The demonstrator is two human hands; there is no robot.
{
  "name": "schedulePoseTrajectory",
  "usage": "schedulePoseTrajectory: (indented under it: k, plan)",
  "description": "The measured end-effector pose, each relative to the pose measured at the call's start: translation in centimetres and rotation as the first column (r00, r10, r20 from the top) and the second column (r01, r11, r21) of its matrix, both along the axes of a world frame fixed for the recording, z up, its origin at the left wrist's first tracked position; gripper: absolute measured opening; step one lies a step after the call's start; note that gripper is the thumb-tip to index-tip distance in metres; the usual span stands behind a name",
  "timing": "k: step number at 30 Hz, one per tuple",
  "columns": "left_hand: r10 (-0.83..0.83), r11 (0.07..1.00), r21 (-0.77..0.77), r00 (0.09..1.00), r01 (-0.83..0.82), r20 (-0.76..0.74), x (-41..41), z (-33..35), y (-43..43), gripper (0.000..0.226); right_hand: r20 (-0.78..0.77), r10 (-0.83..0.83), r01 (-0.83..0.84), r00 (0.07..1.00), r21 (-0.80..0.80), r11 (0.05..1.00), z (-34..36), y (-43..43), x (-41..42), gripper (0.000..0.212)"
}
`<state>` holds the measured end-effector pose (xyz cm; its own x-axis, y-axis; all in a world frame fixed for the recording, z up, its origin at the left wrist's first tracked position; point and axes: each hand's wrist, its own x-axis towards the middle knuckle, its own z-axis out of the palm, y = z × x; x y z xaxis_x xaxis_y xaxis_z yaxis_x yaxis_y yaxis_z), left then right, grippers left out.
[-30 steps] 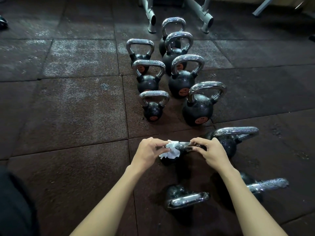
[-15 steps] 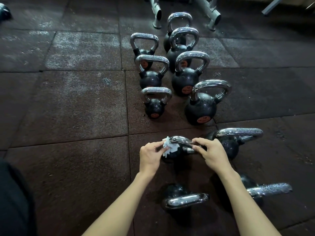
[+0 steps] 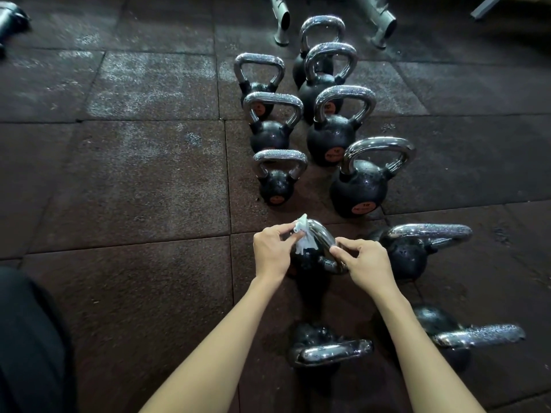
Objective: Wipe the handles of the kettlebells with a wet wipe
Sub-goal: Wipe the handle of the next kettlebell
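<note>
The kettlebell in hand is a small black ball with a bright chrome handle. The loop is tipped so it slants from upper left to lower right between the two hands. The left hand pinches a crumpled white wet wipe between its thumb and curled fingers and presses it on the handle's upper left bend. One corner of the wipe sticks up past the fingertips. The right hand grips the handle's lower right leg, thumb and forefinger closed round the metal. Whether the ball sits flat on the floor cannot be told.

Just right of the right fingers a larger kettlebell leans over, its speckled handle pointing right. Beyond the fingertips, near but apart, stand seven upright kettlebells in two rows, three on the left and four on the right. Nearer the person than the fingers, either side of the right forearm, two more kettlebells lie with their handles pointing right. Left of the left fingers stretches dark speckled rubber floor tile, crossed by seams. Far beyond the rows are two grey metal equipment feet.
</note>
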<state>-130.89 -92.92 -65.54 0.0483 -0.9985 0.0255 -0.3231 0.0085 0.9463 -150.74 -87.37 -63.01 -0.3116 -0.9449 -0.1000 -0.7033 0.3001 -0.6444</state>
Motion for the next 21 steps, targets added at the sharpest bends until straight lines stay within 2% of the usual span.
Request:
schedulePoseTrajectory:
  k: [3, 5, 9, 15, 21]
  plan:
    - [0.013, 0.999, -0.031, 1.0, -0.013, -0.005, -0.5, 0.6, 0.1, 0.03, 0.035, -0.014, 0.014, 0.999, 0.013, 1.0, 0.6, -0.2, 0.4, 0.029]
    - [0.01, 1.0, 0.005, 0.999, -0.01, -0.049, -0.6, 0.7, -0.5, 0.028, 0.078, -0.009, 0.006, 0.997, 0.027, 1.0, 1.3, -0.2, 0.5, 0.029]
    - [-0.025, 0.999, 0.046, 0.997, 0.028, -0.079, -0.7, 1.0, -1.3, 0.025, 0.232, 0.021, -0.052, 0.973, 0.127, 0.991, 1.6, -0.4, -0.3, 0.027]
    - [-0.022, 1.0, 0.02, 0.996, 0.024, -0.086, -1.0, 1.2, 0.7, 0.025, 0.447, 0.016, -0.071, 0.895, 0.108, 0.992, 1.4, -0.9, 0.2, 0.026]
    - [0.048, 0.997, 0.067, 0.988, -0.039, -0.147, -0.1, 1.6, 0.7, 0.029, 0.482, -0.005, -0.057, 0.876, 0.114, 0.992, 1.4, -2.3, 1.7, 0.018]
